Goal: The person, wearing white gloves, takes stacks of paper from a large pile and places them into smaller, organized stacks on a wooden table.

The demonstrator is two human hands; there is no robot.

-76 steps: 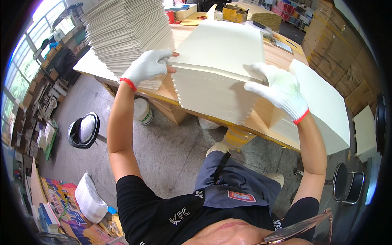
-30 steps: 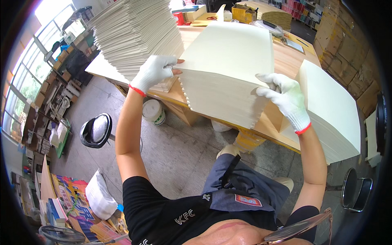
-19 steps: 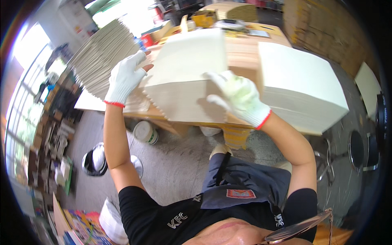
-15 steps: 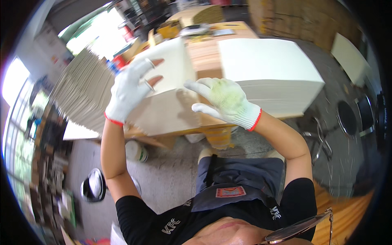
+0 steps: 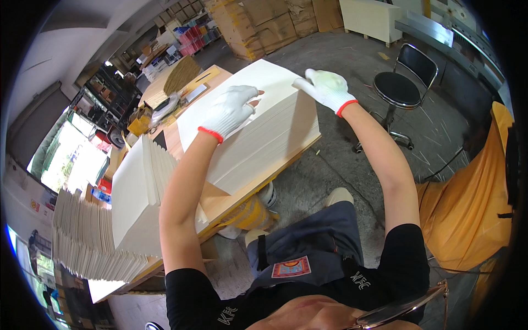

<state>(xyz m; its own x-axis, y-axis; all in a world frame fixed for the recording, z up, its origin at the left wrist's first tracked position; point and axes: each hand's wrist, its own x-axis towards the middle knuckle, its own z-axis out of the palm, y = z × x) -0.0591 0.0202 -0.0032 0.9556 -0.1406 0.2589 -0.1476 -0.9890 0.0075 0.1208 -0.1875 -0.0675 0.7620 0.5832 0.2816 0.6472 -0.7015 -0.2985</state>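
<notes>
A tall stack of large white sheets (image 5: 275, 129) stands on the wooden table. Over its top, toward the near left side, is my left hand (image 5: 228, 111), in a white knit glove with a red cuff and bare fingertips. Its fingers are apart and hold nothing; I cannot tell if they touch the top sheet. At the stack's right corner my right hand (image 5: 328, 89), gloved alike with a faint greenish stain, is open, its fingers stretched toward the edge. Left of it stands a second white stack (image 5: 132, 201), and beyond that a fanned, layered stack (image 5: 91, 236).
The wooden table (image 5: 269, 176) runs away to the far left, bearing a yellow object (image 5: 139, 120) and a rounded brown stack (image 5: 181, 74). A black swivel chair (image 5: 397, 88) stands right. An orange cloth (image 5: 467, 192) hangs nearby. A yellow bucket (image 5: 250, 214) sits below the table edge.
My view and body have turned right. Both hands have moved from the middle stack to the right-hand white stack, and both stay open.
</notes>
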